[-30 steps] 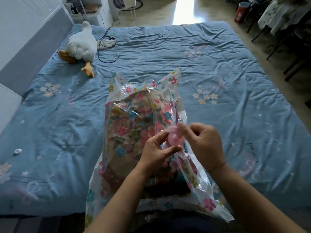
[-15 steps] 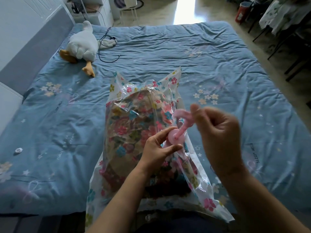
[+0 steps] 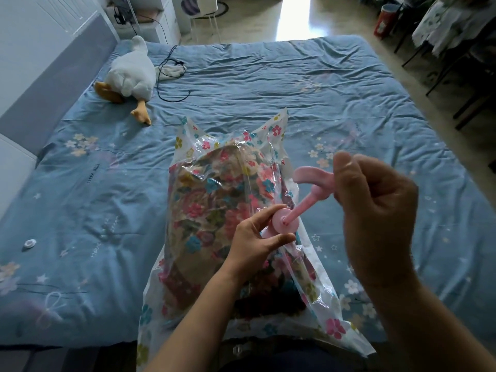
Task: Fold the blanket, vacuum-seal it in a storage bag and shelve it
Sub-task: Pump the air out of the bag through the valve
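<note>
Lying on the bed [image 3: 268, 84], the clear flowered bag [image 3: 316, 304] holds the folded blanket [image 3: 209, 205], which fills most of it. The left hand [image 3: 252, 245] pinches the round base of a pink pump [image 3: 298, 210] standing on the bag's right side, its fingers [image 3: 268, 214] curled round the disc, while the right hand [image 3: 375, 218] grips the pump's raised handle in closed fingers.

The right hand [image 3: 375, 218] is blurring and covering one handle end of the pink hand pump [image 3: 300, 210]. The left hand [image 3: 255, 245] is hiding the pump's lower body. Below both hands, the forearms [image 3: 204, 312] are covering the near end of the storage bag [image 3: 335, 326]. Far to their left, a white round object [image 3: 29, 243] is lying too small to identify.
</note>
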